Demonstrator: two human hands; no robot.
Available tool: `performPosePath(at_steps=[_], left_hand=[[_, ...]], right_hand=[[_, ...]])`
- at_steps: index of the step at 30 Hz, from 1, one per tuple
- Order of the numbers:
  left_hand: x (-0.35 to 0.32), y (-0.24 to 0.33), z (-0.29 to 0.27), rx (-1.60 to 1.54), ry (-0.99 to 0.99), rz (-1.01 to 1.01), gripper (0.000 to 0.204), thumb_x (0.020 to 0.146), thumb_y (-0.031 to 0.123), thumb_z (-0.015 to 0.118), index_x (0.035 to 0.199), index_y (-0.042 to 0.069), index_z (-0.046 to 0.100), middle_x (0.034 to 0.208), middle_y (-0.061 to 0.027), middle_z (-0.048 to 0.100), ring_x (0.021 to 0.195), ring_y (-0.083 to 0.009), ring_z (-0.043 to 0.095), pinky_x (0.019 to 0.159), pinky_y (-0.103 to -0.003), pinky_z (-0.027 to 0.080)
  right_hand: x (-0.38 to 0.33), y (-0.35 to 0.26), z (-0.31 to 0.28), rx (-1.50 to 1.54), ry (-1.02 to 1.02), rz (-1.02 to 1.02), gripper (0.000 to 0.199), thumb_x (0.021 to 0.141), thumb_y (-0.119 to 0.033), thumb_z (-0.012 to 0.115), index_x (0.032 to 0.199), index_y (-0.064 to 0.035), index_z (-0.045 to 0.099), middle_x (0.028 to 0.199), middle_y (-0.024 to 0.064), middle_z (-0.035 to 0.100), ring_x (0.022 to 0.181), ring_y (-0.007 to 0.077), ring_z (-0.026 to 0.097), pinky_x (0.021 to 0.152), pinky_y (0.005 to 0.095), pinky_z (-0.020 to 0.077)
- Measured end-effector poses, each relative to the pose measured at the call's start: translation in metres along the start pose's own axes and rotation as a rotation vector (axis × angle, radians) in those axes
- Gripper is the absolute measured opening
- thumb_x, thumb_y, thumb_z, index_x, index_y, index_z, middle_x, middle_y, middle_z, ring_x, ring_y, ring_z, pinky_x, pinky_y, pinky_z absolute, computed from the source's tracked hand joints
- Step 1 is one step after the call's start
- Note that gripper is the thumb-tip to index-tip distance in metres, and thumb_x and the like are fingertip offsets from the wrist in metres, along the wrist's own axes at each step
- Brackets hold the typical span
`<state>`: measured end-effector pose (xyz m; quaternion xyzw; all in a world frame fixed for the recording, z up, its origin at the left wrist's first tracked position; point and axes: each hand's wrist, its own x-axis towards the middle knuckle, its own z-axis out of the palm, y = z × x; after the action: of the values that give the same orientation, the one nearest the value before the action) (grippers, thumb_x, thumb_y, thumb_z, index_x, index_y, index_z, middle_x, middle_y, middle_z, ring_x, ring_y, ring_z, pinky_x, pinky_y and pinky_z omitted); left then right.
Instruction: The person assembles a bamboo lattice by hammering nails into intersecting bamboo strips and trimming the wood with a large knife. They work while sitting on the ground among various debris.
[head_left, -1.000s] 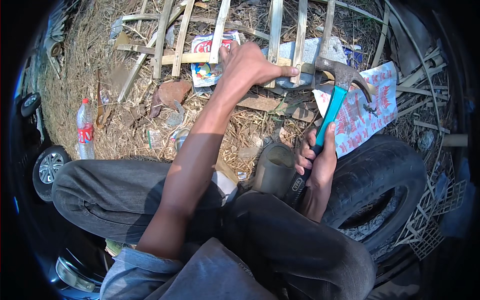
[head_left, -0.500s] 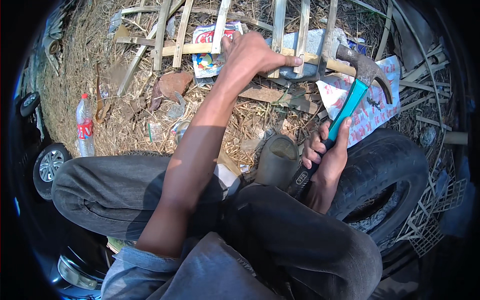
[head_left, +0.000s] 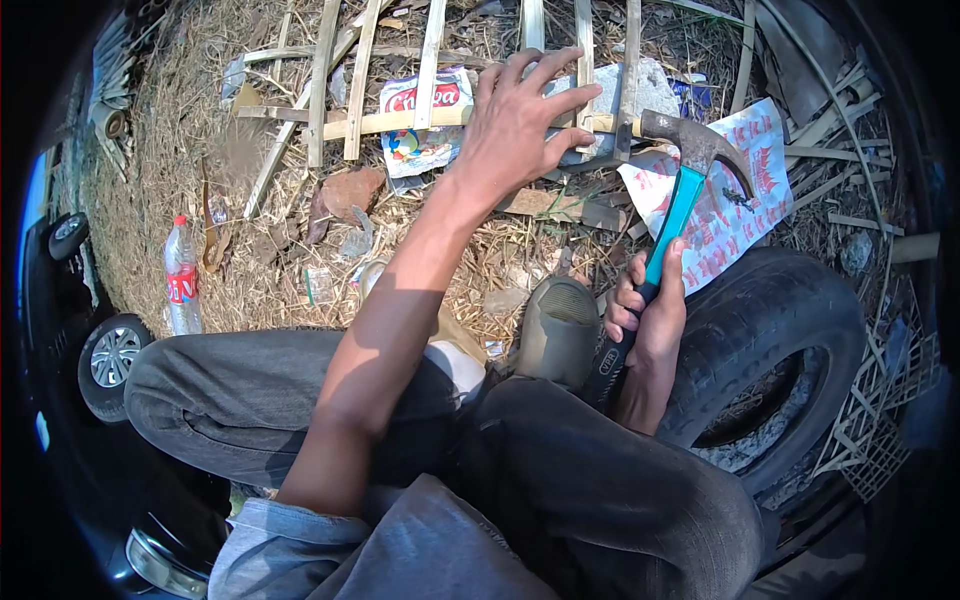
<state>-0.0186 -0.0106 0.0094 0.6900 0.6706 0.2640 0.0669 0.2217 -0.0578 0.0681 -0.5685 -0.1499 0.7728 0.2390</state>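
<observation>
Two bare hands are at work over a patch of ground strewn with dry straw [head_left: 270,270]. Far left, a clear plastic bottle [head_left: 182,282] with a red label lies on the straw, beside a small car wheel [head_left: 112,353] at the dark left rim. Further in, a reddish chunk of brick [head_left: 352,190] sits among the straw, just below a frame of pale bamboo slats [head_left: 362,122], several upright strips crossing a horizontal one. A printed food wrapper [head_left: 425,135] in red, white and blue lies under those slats.

The left hand [head_left: 520,125] reaches forward over the frame with fingers spread wide, the palm pressed down on the slats where the horizontal strip meets the upright ones; it grips nothing. Under it shows a grey flat stone [head_left: 645,90]. Below the forearm, the toe of a dull olive shoe [head_left: 560,330] rests on the straw, with dark grey trousers [head_left: 560,490] filling the bottom of the view.

The right hand [head_left: 650,320] is closed tightly around the lower grip of a claw hammer [head_left: 680,200] with a turquoise and black handle. The hammer stands tilted, its steel head up and just beside the right end of the horizontal slat, near the left hand's fingertips; whether the head touches the wood cannot be told. Behind it lies a white sheet with red print [head_left: 735,205]. Right of the hand, an old black tyre [head_left: 780,350] lies on the ground, and split bamboo lattice scraps [head_left: 880,420] lie at the right rim.
</observation>
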Motion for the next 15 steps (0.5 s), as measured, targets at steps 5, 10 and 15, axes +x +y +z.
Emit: performPosePath(at_steps=[5,10,15], left_hand=[[-0.002,-0.012,0.009,-0.047,-0.039,0.01,0.032,0.08,0.047,0.08,0.108,0.031,0.081,0.138,0.0097,0.064,0.134,-0.0252,0.049,0.112,-0.051,0.03],[-0.003,-0.013,0.01,-0.039,-0.025,0.029,0.042,0.075,0.055,0.082,0.111,0.034,0.08,0.139,0.0109,0.063,0.134,-0.0226,0.049,0.11,-0.051,0.024],[-0.003,-0.014,0.008,-0.025,-0.016,0.055,0.054,0.067,0.061,0.084,0.113,0.035,0.079,0.14,0.011,0.061,0.135,-0.0232,0.048,0.109,-0.052,0.026]], right_hand=[[-0.002,0.005,0.006,-0.099,-0.056,0.049,0.062,0.103,-0.069,0.034,0.081,-0.0108,0.044,0.054,-0.0036,0.033,0.039,0.0069,0.031,0.033,0.026,0.0292],[0.0,0.009,0.017,-0.204,0.011,-0.029,0.062,0.103,-0.068,0.035,0.082,-0.0102,0.044,0.055,-0.0027,0.035,0.038,0.0077,0.032,0.034,0.0263,0.03],[0.004,0.006,0.014,-0.096,-0.001,-0.061,0.063,0.102,-0.07,0.036,0.081,-0.0104,0.042,0.055,-0.0026,0.033,0.038,0.0076,0.031,0.032,0.027,0.0276]])
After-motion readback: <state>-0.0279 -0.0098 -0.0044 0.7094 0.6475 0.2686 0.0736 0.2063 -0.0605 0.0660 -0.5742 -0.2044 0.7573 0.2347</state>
